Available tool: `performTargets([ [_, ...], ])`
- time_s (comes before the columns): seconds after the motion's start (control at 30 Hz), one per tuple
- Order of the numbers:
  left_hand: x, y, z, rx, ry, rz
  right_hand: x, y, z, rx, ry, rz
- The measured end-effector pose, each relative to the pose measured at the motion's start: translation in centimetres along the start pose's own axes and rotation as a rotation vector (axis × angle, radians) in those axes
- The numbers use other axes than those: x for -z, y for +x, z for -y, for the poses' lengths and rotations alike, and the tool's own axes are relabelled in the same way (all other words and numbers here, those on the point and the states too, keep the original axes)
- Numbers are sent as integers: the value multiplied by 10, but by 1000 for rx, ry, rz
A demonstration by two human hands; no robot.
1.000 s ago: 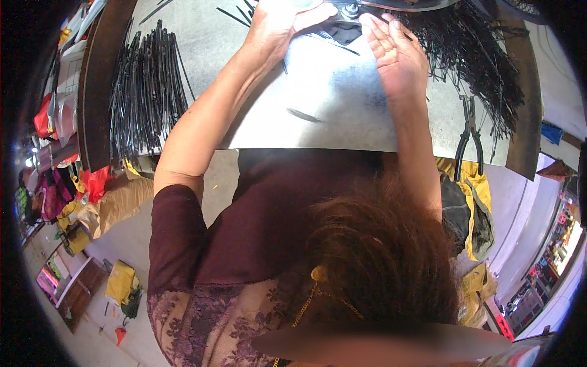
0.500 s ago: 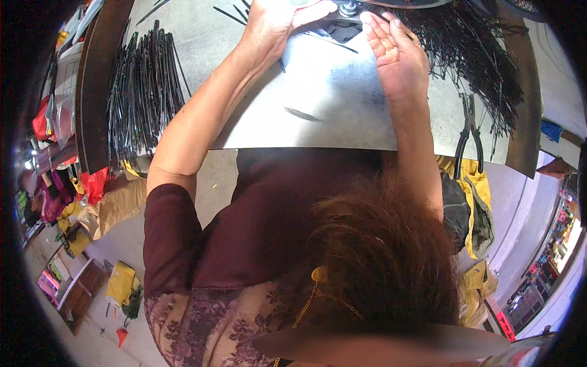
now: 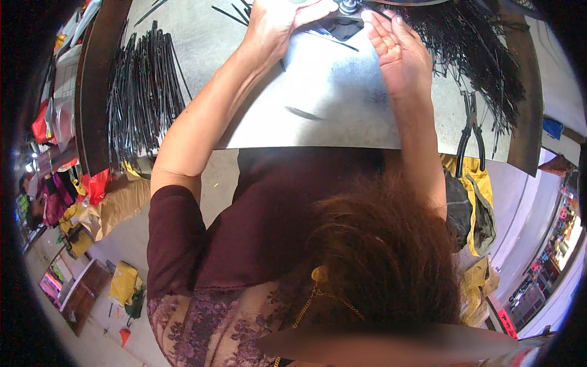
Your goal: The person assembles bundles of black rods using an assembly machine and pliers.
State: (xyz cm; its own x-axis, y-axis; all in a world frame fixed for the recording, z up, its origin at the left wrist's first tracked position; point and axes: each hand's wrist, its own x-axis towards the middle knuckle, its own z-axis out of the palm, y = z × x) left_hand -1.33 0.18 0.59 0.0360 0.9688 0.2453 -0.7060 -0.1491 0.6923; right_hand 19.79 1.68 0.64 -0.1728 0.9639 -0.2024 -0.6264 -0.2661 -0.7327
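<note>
Both my hands work at the far edge of the metal tabletop [image 3: 342, 104], on either side of a small metal fitting [image 3: 347, 7] with a round bolt-like head. My left hand [image 3: 275, 21] reaches the fitting from the left, fingers closed together. Whatever it holds is hidden, as the top edge of the picture cuts off part of the hand. From the right, my right hand [image 3: 400, 58] pinches a thin black rod [image 3: 383, 15] between thumb and fingertips, palm turned up. Under the fitting is a dark block [image 3: 342, 29], with several loose thin black rods [image 3: 327, 38] beside it.
A thick pile of black rods [image 3: 147, 92] lies at the left. A tangled heap of thin black pieces [image 3: 471, 55] covers the far right. Black-handled pliers [image 3: 469, 134] rest at the right front edge. Yellow bags [image 3: 477, 189] hang below the table.
My right hand has shifted very slightly to the right, its fingers drawn a little closer together. My left hand stays beside the fitting.
</note>
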Motion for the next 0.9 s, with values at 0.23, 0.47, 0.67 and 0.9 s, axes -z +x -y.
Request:
performTargets([
  [0.23, -2, -1, -5, 67, 61, -88, 0, -1, -1, 16, -17, 6],
  [0.47, -6, 2, -14, 195, 279, -308, -7, -6, -5, 1, -24, 26],
  [0.67, -2, 3, -17, 173, 237, -236, -14, -5, 3, 23, -62, 49],
  [0.9, -19, -3, -17, 151, 254, -324, -28, -15, 6, -67, -50, -105],
])
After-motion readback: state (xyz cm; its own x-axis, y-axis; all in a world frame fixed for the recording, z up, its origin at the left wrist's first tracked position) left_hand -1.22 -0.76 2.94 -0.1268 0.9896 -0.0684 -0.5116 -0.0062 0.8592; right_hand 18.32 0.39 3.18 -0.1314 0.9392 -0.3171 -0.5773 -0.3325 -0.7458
